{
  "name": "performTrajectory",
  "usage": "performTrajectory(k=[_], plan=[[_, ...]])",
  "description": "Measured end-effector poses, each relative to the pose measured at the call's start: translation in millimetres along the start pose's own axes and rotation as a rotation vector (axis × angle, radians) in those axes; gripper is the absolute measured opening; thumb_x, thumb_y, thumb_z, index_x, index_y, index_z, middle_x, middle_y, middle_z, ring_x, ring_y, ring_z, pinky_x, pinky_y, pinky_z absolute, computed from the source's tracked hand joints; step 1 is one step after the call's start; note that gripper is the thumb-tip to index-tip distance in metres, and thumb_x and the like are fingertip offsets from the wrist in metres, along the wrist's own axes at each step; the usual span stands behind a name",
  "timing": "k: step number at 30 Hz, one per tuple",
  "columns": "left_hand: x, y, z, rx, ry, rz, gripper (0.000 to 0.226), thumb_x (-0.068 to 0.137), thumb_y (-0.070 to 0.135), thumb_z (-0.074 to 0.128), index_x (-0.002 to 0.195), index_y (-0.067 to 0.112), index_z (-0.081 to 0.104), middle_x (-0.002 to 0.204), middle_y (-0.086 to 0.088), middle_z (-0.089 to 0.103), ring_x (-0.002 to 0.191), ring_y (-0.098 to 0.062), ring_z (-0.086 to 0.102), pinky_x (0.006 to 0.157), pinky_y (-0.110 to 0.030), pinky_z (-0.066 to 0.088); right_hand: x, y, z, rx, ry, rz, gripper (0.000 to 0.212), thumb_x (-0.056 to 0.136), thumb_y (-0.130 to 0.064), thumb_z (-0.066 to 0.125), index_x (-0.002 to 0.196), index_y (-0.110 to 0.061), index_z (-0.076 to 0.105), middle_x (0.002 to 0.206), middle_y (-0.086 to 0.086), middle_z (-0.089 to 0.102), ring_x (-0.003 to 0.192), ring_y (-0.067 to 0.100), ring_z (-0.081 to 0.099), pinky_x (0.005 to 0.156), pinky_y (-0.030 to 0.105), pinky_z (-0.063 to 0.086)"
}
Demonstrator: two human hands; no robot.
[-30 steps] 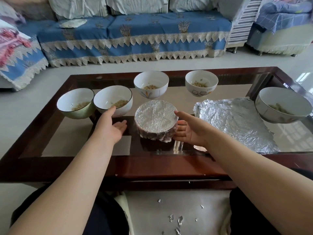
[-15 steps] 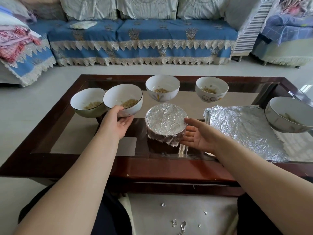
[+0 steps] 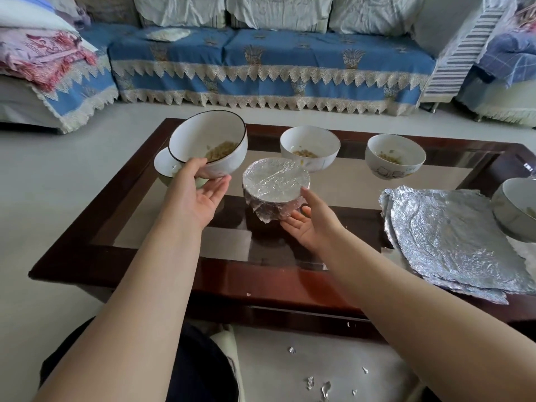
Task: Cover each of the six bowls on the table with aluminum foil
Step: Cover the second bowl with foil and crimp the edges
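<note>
My left hand (image 3: pixel 200 195) holds a white, dark-rimmed bowl (image 3: pixel 208 140) of beans lifted and tilted above the table's far left, thumb on its near side and fingers underneath. Behind it a second bowl (image 3: pixel 162 166) is mostly hidden. A foil-covered bowl (image 3: pixel 275 181) stands at the table's middle. My right hand (image 3: pixel 310 224) lies palm up at its right base, with the thumb touching the foil. Two uncovered bowls (image 3: pixel 309 146) (image 3: pixel 394 155) of beans stand at the back, and another bowl (image 3: pixel 513 207) sits at the right edge.
A stack of crinkled foil sheets (image 3: pixel 452 236) lies on the right of the glass-topped table, whose dark wooden frame (image 3: pixel 261 280) runs in front of me. Foil scraps (image 3: pixel 319 387) litter the floor by my knees. A blue-covered sofa (image 3: pixel 261 62) stands beyond the table.
My left hand has taken hold of the dark-rimmed bowl and lifted it off the table, tilting it. My right hand has stayed beside the foil-covered bowl.
</note>
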State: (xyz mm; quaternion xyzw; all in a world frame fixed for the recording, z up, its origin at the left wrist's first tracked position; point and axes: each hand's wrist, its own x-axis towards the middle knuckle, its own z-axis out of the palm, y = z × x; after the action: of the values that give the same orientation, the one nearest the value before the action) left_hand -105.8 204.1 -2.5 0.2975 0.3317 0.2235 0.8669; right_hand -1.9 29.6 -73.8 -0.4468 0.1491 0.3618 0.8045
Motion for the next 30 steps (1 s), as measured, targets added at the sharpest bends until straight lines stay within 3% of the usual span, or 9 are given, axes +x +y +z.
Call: performTrajectory(k=[4, 11, 15, 17, 19, 22, 25, 27, 30], plan=[[4.5, 5.3, -5.7, -0.056, 0.003, 0.005, 0.042, 0.089, 0.014, 0.070, 0.127, 0.004, 0.055, 0.112, -0.022, 0.060, 0.095, -0.032, 0.071, 0.086, -0.040, 0.060, 17.7, 4.8, 35.6, -0.009, -0.027, 0.017, 0.065, 0.091, -0.031, 0.064, 0.144, -0.007, 0.034, 0.131, 0.019, 0.055, 0.122, 0.036, 0.054, 0.112, 0.045, 0.035], [5.0, 16.3, -2.0, -0.059, -0.079, 0.030, 0.034, 0.089, 0.014, 0.069, 0.120, 0.005, 0.056, 0.116, -0.025, 0.060, 0.089, -0.032, 0.074, 0.088, -0.040, 0.059, 46.7, 8.2, 63.7, 0.032, -0.027, 0.008, 0.046, 0.087, -0.035, 0.070, 0.121, -0.011, 0.052, 0.130, 0.016, 0.059, 0.120, 0.034, 0.057, 0.108, 0.044, 0.039], [0.5, 11.2, 6.1, 0.039, -0.136, 0.021, 0.034, 0.091, 0.015, 0.067, 0.121, 0.005, 0.055, 0.115, -0.025, 0.063, 0.096, -0.033, 0.073, 0.091, -0.040, 0.058, 46.6, 0.8, 58.8, -0.099, -0.041, 0.019, 0.073, 0.087, -0.043, 0.066, 0.143, -0.007, 0.035, 0.136, 0.017, 0.051, 0.126, 0.032, 0.052, 0.107, 0.044, 0.039], [-2.2, 4.9, 10.6, 0.121, -0.175, 0.004, 0.028, 0.093, 0.017, 0.065, 0.117, 0.008, 0.055, 0.113, -0.025, 0.065, 0.097, -0.033, 0.073, 0.089, -0.037, 0.059, 34.5, -7.9, 44.7, -0.240, -0.062, 0.034, 0.070, 0.092, -0.040, 0.061, 0.145, -0.006, 0.031, 0.145, 0.020, 0.042, 0.130, 0.033, 0.047, 0.106, 0.043, 0.040], [-5.6, -4.7, 16.1, 0.204, -0.228, -0.023, 0.027, 0.093, 0.018, 0.064, 0.117, 0.011, 0.055, 0.109, -0.023, 0.068, 0.097, -0.033, 0.073, 0.081, -0.034, 0.061, 16.1, -19.0, 21.0, -0.421, -0.087, 0.046, 0.048, 0.097, -0.032, 0.056, 0.135, -0.006, 0.041, 0.138, 0.019, 0.050, 0.124, 0.032, 0.054, 0.103, 0.041, 0.045], [-13.1, -23.2, 24.7, 0.330, -0.306, -0.077, 0.021, 0.095, 0.021, 0.061, 0.113, 0.014, 0.057, 0.092, -0.017, 0.074, 0.096, -0.032, 0.073, 0.082, -0.035, 0.061, -16.4, -39.3, -19.4, -0.768, -0.085, -0.015, 0.028, 0.099, -0.024, 0.054, 0.119, -0.005, 0.051, 0.110, 0.014, 0.067, 0.092, 0.025, 0.070, 0.079, 0.032, 0.057], [-22.8, -48.3, 32.1, 0.449, -0.340, -0.154, 0.018, 0.094, 0.023, 0.062, 0.110, 0.017, 0.058, 0.086, -0.013, 0.075, 0.095, -0.034, 0.073, 0.086, -0.037, 0.059, -39.8, -65.5, -60.3, -1.172, 0.062, -0.289, 0.014, 0.096, -0.020, 0.058, 0.104, -0.008, 0.057, 0.077, 0.005, 0.070, 0.056, 0.013, 0.067, 0.051, 0.024, 0.050], [-27.2, -66.5, 35.5, 0.547, -0.360, -0.190, 0.018, 0.094, 0.024, 0.062, 0.110, 0.017, 0.058, 0.095, -0.014, 0.072, 0.096, -0.036, 0.072, 0.087, -0.038, 0.058, -47.9, -84.0, -87.2, -1.478, 0.216, -0.491, 0.011, 0.092, -0.023, 0.061, 0.098, -0.014, 0.061, 0.078, 0.002, 0.070, 0.060, 0.015, 0.063, 0.056, 0.027, 0.050], [-30.1, -88.8, 39.5, 0.695, -0.379, -0.222, 0.012, 0.095, 0.023, 0.060, 0.106, 0.019, 0.059, 0.093, -0.012, 0.069, 0.084, -0.032, 0.072, 0.083, -0.037, 0.058, -57.2, -97.6, -123.6, -1.745, 0.418, -0.597, 0.026, 0.090, -0.034, 0.058, 0.113, -0.021, 0.057, 0.111, 0.003, 0.062, 0.095, 0.022, 0.058, 0.080, 0.037, 0.049]])
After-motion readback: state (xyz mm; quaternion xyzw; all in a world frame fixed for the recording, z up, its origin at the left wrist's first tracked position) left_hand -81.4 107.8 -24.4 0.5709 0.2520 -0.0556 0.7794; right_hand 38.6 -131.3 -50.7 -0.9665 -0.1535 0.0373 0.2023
